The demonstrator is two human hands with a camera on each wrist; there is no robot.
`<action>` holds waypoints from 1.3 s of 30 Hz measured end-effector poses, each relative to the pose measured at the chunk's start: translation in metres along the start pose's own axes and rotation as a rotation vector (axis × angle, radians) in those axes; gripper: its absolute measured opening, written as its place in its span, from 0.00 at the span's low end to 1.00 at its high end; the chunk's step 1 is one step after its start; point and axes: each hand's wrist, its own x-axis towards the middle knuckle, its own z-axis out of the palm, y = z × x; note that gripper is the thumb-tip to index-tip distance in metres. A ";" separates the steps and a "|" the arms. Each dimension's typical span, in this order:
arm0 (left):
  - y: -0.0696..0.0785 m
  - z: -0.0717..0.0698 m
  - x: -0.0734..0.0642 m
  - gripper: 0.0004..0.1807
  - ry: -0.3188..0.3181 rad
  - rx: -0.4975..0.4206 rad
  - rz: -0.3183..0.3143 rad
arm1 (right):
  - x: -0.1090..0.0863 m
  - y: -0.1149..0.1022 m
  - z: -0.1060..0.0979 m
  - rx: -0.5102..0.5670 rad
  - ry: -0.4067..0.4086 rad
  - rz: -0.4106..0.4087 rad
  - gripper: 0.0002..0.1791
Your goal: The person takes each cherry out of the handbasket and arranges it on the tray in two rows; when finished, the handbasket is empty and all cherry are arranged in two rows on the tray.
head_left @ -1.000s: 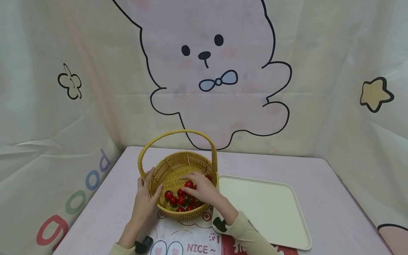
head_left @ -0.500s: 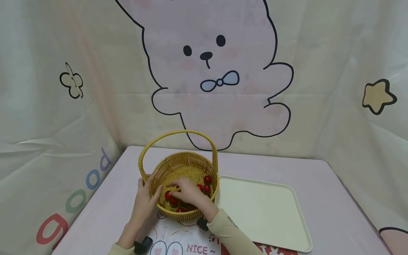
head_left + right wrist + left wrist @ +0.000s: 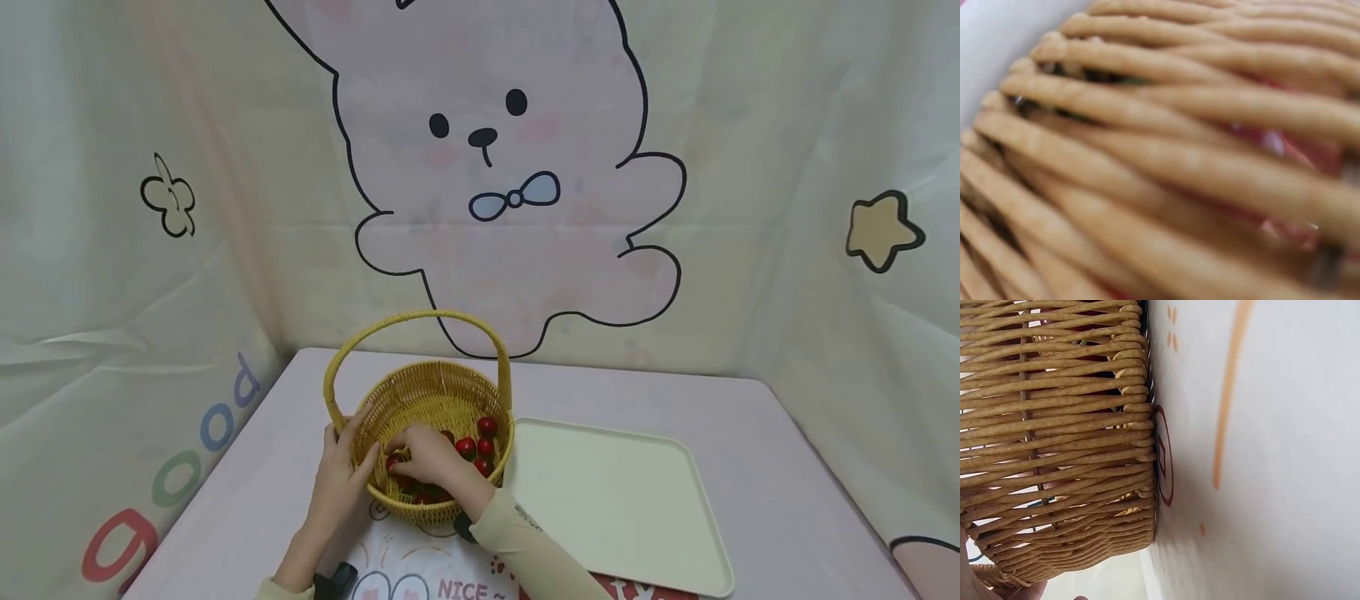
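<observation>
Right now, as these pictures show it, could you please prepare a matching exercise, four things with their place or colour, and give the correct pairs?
1. tray
2. left hand
3. cherries
4. right hand

A. reaches into the basket
B. cream-coloured, beside the basket
C. at the basket's left rim
D. red

Pairs: 1-B, 2-C, 3-D, 4-A

Backdrop (image 3: 78, 375): soft, even, rather dim light; pale sheen along its folds.
Tabletop (image 3: 600, 396): flat, muted tone.
Wicker basket (image 3: 1060, 453): fairly crisp in the left wrist view; heavily blurred in the right.
Printed mat (image 3: 1266, 456): bright white, soft grey shadow beside the basket.
Cherries (image 3: 1288, 233): smeared, with white glints.
</observation>
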 end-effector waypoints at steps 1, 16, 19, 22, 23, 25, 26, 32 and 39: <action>0.000 0.000 0.000 0.32 0.000 0.005 -0.001 | 0.001 0.000 0.001 -0.005 -0.001 -0.001 0.13; 0.000 -0.002 -0.003 0.31 0.010 0.008 -0.023 | 0.004 -0.003 0.004 -0.005 0.003 0.044 0.15; 0.000 -0.002 -0.003 0.31 0.008 0.013 -0.023 | 0.002 -0.003 0.001 0.040 0.019 0.050 0.17; 0.000 -0.002 -0.003 0.31 0.008 0.013 -0.017 | 0.001 -0.003 -0.001 0.063 0.046 0.062 0.20; 0.000 -0.002 -0.003 0.31 0.008 0.012 -0.016 | 0.001 -0.003 -0.002 0.067 0.055 0.066 0.21; 0.000 -0.001 -0.003 0.32 0.009 0.010 -0.014 | 0.000 -0.002 -0.002 0.061 0.076 0.073 0.22; 0.000 -0.001 -0.003 0.32 0.009 0.007 -0.013 | 0.000 -0.002 -0.003 0.062 0.084 0.072 0.22; 0.001 0.001 -0.003 0.31 0.003 0.004 -0.018 | -0.006 0.002 -0.006 0.129 0.126 0.049 0.19; 0.003 0.000 -0.003 0.32 -0.004 0.008 -0.033 | -0.013 0.009 -0.006 0.278 0.158 0.039 0.17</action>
